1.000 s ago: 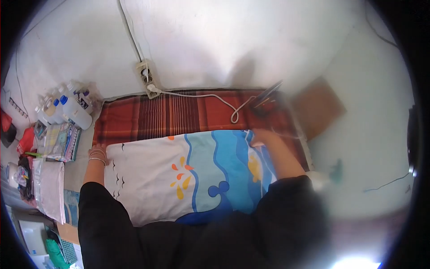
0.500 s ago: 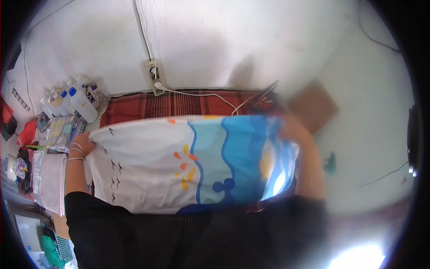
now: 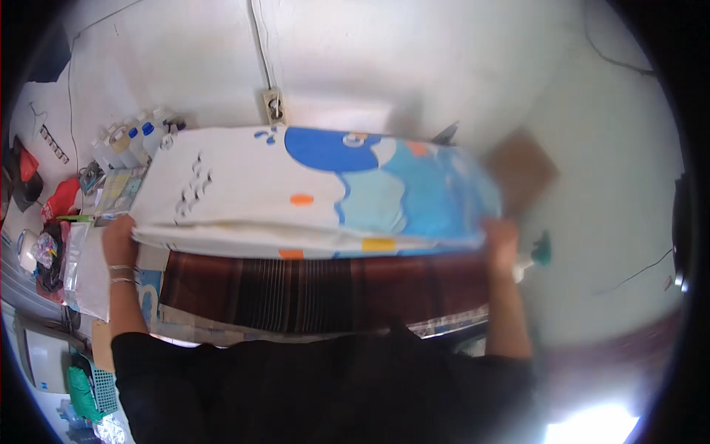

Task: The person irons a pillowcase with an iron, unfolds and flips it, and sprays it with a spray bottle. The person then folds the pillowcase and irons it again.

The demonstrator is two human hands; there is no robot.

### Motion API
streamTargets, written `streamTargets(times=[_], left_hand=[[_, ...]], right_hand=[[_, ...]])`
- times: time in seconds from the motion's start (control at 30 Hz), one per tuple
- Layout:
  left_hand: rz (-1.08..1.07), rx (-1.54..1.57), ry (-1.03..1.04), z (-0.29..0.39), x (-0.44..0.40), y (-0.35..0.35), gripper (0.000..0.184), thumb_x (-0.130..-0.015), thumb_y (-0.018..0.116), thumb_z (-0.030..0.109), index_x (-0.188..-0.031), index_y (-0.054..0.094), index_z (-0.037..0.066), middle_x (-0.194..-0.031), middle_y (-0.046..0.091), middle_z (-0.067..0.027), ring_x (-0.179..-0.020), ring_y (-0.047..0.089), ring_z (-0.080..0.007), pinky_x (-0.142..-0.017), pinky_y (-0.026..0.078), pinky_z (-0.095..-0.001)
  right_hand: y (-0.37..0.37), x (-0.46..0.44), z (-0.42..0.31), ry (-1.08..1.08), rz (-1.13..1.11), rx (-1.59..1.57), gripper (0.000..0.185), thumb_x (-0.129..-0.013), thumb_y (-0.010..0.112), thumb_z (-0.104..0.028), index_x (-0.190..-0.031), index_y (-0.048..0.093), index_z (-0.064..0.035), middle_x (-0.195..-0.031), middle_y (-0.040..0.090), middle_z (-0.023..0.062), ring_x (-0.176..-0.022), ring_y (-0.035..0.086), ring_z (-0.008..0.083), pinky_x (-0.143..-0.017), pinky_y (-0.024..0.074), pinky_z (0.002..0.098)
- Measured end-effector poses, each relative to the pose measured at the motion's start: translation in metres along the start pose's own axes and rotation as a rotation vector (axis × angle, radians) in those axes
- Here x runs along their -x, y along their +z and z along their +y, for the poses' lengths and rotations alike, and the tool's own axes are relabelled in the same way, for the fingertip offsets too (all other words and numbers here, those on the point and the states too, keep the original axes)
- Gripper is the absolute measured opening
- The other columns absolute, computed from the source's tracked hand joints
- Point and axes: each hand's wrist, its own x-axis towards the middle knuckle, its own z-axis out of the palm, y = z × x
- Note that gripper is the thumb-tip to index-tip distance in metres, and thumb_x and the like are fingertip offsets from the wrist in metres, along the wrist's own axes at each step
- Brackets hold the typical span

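Observation:
A white and blue printed cloth (image 3: pixel 259 177) is stretched between my hands above a red-brown striped cover (image 3: pixel 222 285). My left hand (image 3: pixel 120 240), with bands at the wrist, grips the cloth's near left corner. At its near right corner my right hand (image 3: pixel 501 240) is closed on the cloth, slightly blurred. The cloth billows away from me toward the wall and hides the far part of the cover. Its near edge hangs as a folded band between the hands.
White bottles with blue caps (image 3: pixel 150 139) stand at the back left, near stacked packets (image 3: pixel 118 192) and folded pale fabric (image 3: pixel 89 274). A socket strip (image 3: pixel 274 107) is on the wall. A spray bottle (image 3: pixel 542 250) with a green head is at the right.
The cloth has been lifted off the cover and swung toward the wall, with its pattern now turned differently. Both hands have moved nearer me, baring the near part of the cover.

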Motion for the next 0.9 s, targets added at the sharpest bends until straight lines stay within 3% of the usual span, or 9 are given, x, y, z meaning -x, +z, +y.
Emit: streamTargets(times=[0.1, 0.13, 0.23, 0.3, 0.43, 0.57, 0.7, 0.8, 0.9], left_hand=[[-0.278, -0.037, -0.058, 0.031, 0.093, 0.052, 0.013, -0.065, 0.059, 0.005, -0.076, 0.054, 0.010, -0.078, 0.057, -0.0081, -0.077, 0.057, -0.0311, -0.064, 0.044, -0.0416], [-0.407, -0.052, -0.075, 0.036, 0.126, 0.068, 0.015, -0.064, 0.059, 0.005, -0.078, 0.056, 0.011, -0.081, 0.059, -0.0073, -0.080, 0.058, -0.0301, -0.065, 0.045, -0.0398], [-0.293, 0.077, -0.222, 0.058, 0.192, 0.084, 0.019, -0.066, 0.058, 0.004, -0.084, 0.060, 0.011, -0.090, 0.061, -0.0074, -0.089, 0.059, -0.0297, -0.074, 0.046, -0.0391], [-0.265, 0.192, -0.581, 0.052, 0.214, 0.091, 0.025, -0.071, 0.056, 0.006, -0.096, 0.062, 0.009, -0.099, 0.062, -0.0106, -0.095, 0.059, -0.0295, -0.083, 0.045, -0.0380], [-0.225, 0.330, -0.850, 0.035, 0.230, 0.108, 0.024, -0.079, 0.054, 0.012, -0.101, 0.061, 0.005, -0.102, 0.062, -0.0139, -0.095, 0.059, -0.0295, -0.085, 0.045, -0.0370], [-0.088, 0.367, -0.890, 0.032, 0.205, 0.115, 0.030, -0.085, 0.051, 0.021, -0.105, 0.060, 0.000, -0.100, 0.063, -0.0177, -0.093, 0.060, -0.0312, -0.083, 0.047, -0.0363], [-0.335, 0.355, -0.797, 0.031, 0.183, 0.136, 0.041, -0.083, 0.055, 0.029, -0.111, 0.058, -0.001, -0.100, 0.064, -0.0196, -0.093, 0.061, -0.0318, -0.083, 0.047, -0.0366], [-0.425, 0.322, -0.865, 0.053, 0.166, 0.115, 0.045, -0.081, 0.057, 0.031, -0.114, 0.057, -0.001, -0.103, 0.063, -0.0195, -0.095, 0.061, -0.0310, -0.084, 0.047, -0.0365], [-0.410, 0.342, -0.933, 0.044, 0.173, 0.125, 0.048, -0.082, 0.058, 0.033, -0.117, 0.055, 0.000, -0.107, 0.062, -0.0193, -0.097, 0.061, -0.0305, -0.086, 0.046, -0.0366]], right_hand=[[0.026, 0.091, -0.037, 0.136, -0.515, 0.090, 0.027, -0.073, 0.056, -0.009, -0.098, 0.062, -0.0174, -0.107, 0.060, 0.0044, -0.103, 0.056, 0.0238, -0.098, 0.0309, 0.0581], [0.030, 0.113, -0.051, 0.175, -0.718, 0.117, 0.030, -0.072, 0.057, -0.008, -0.099, 0.063, -0.0168, -0.110, 0.059, 0.0071, -0.102, 0.057, 0.0256, -0.096, 0.0366, 0.0529], [0.028, 0.159, -0.061, 0.292, -0.468, -0.042, 0.029, -0.072, 0.058, -0.008, -0.100, 0.064, -0.0130, -0.106, 0.061, 0.0103, -0.099, 0.058, 0.0286, -0.090, 0.0428, 0.0463], [0.009, 0.176, -0.046, 0.303, -0.414, -0.112, 0.029, -0.071, 0.057, -0.006, -0.099, 0.064, -0.0077, -0.099, 0.062, 0.0134, -0.095, 0.059, 0.0315, -0.084, 0.0460, 0.0418], [-0.012, 0.195, 0.021, 1.112, -0.066, 0.005, 0.038, -0.073, 0.063, -0.015, -0.110, 0.060, -0.0053, -0.105, 0.061, 0.0150, -0.097, 0.058, 0.0300, -0.086, 0.0444, 0.0387], [-0.004, 0.191, 0.121, 1.400, 0.266, -0.420, 0.075, -0.071, 0.073, -0.033, -0.131, 0.040, -0.0019, -0.123, 0.048, 0.0158, -0.105, 0.051, 0.0231, -0.088, 0.0412, 0.0369], [-0.006, 0.127, 0.128, 1.269, 0.148, -0.307, 0.067, -0.074, 0.072, -0.027, -0.128, 0.044, -0.0008, -0.114, 0.051, 0.0128, -0.092, 0.055, 0.0206, -0.077, 0.0450, 0.0353], [0.008, 0.124, 0.151, 1.326, 0.170, -0.615, 0.055, -0.079, 0.067, -0.022, -0.126, 0.048, -0.0037, -0.105, 0.055, 0.0098, -0.078, 0.057, 0.0171, -0.067, 0.0471, 0.0318], [-0.010, 0.087, 0.121, 1.166, 0.029, -0.628, 0.038, -0.086, 0.060, -0.036, -0.105, 0.061, -0.0032, -0.086, 0.061, 0.0071, -0.079, 0.054, 0.0171, -0.070, 0.0444, 0.0330]])
